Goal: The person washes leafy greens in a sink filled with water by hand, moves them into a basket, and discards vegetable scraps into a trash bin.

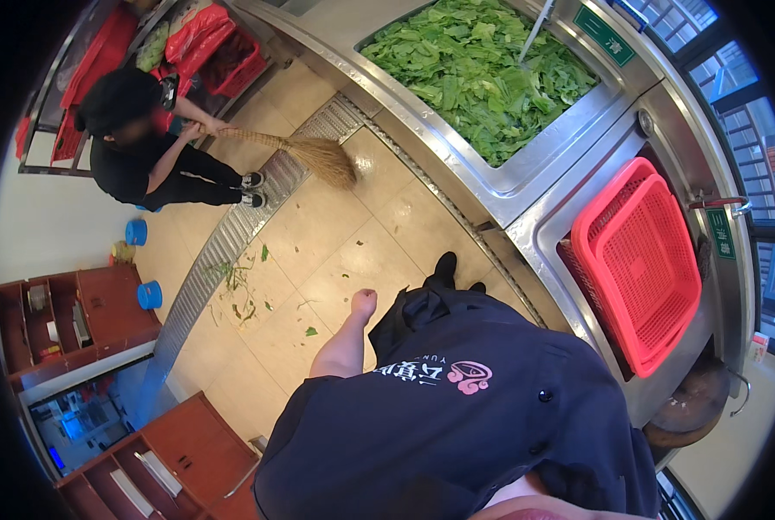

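Observation:
My left hand (pixel 363 303) hangs over the tiled floor beside my dark jacket (pixel 452 416), its fingers curled in, with nothing seen in it. My right hand is out of view. Below and left of my left hand, leaf scraps and stalks (pixel 236 276) lie scattered on the tiles. At upper left a person in dark clothes (pixel 124 156) holds a straw broom (pixel 322 159) with both hands, its bristles on the floor. Chopped leafy greens (pixel 478 71) fill a steel sink (pixel 426 107) at the top. Red plastic baskets (pixel 647 260) stand nested in the neighbouring basin.
A metal drain grating (pixel 231 227) crosses the floor by the co-worker's shoes. Blue stools (pixel 149 295) and red-brown cabinets (pixel 117 292) stand at the left. A rack with red crates (pixel 238 65) is at upper left. A round wooden block (pixel 686 409) sits at the lower right.

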The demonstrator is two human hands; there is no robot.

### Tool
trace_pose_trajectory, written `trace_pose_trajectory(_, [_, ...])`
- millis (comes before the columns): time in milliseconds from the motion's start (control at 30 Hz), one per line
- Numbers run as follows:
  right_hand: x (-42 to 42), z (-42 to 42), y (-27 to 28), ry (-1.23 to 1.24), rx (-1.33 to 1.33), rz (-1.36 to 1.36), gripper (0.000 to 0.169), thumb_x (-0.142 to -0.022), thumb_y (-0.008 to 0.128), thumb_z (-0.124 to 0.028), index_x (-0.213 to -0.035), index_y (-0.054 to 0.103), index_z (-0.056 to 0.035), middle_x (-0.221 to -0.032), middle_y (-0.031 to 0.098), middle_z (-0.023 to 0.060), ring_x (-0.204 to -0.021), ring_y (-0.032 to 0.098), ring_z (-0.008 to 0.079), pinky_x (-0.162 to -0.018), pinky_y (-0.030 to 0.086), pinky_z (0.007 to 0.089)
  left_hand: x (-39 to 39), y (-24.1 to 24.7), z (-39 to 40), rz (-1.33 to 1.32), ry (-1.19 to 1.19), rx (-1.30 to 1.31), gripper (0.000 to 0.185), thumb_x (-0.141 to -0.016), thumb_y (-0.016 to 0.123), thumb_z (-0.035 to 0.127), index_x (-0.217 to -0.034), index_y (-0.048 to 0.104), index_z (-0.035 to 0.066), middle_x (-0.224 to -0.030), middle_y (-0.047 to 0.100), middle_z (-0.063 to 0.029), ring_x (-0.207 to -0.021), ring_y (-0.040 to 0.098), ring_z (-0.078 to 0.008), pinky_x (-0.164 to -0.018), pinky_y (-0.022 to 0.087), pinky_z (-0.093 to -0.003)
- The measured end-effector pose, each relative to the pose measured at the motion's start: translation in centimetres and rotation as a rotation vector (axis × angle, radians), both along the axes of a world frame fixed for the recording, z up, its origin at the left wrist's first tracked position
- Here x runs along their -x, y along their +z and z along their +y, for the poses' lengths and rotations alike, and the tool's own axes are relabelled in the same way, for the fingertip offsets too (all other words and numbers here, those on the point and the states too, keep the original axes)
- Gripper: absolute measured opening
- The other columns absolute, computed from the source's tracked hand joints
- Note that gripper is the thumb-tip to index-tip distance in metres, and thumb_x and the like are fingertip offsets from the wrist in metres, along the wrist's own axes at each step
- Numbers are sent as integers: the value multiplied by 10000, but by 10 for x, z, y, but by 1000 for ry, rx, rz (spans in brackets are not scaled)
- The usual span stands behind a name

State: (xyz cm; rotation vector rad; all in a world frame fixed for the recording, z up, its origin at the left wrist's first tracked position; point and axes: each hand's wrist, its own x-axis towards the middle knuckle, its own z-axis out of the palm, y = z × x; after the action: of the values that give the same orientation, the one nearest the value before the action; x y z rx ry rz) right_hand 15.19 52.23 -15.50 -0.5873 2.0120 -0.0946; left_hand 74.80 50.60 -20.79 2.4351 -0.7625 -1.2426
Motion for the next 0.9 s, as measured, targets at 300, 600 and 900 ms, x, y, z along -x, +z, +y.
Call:
trace_pose_trajectory(300, [19,-5,-7,-27,-16,-22,225,-819,587,-214,-761,658,-9,-742,670,141,-664,655,230,-595,511,436,17,15,-32,31,49,48,304,-820,574,230,-1017,665,16,-969,675,-172,-915,648,-267,-813,501,-349])
trace_pose_trajectory(600, [39,5,-9,-62,-58,-39,219,-824,572,-204,-768,658,-10,-756,672,145,-672,658,234,-592,512,444,26,13,-37,51,-4,72,305,-852,559,198,-1051,645,-17,-928,668,-136,-728,624,-193,-675,503,-317])
trace_pose_trajectory(900, [42,11,-7,-239,-219,-128,215,-830,558,-193,-775,657,-10,-770,673,149,-680,662,237,-589,514,452,33,2,-19,-52,-271,156,342,-882,486,286,-920,663,-4,-818,658,-179,-726,622,-248,-653,491,-381])
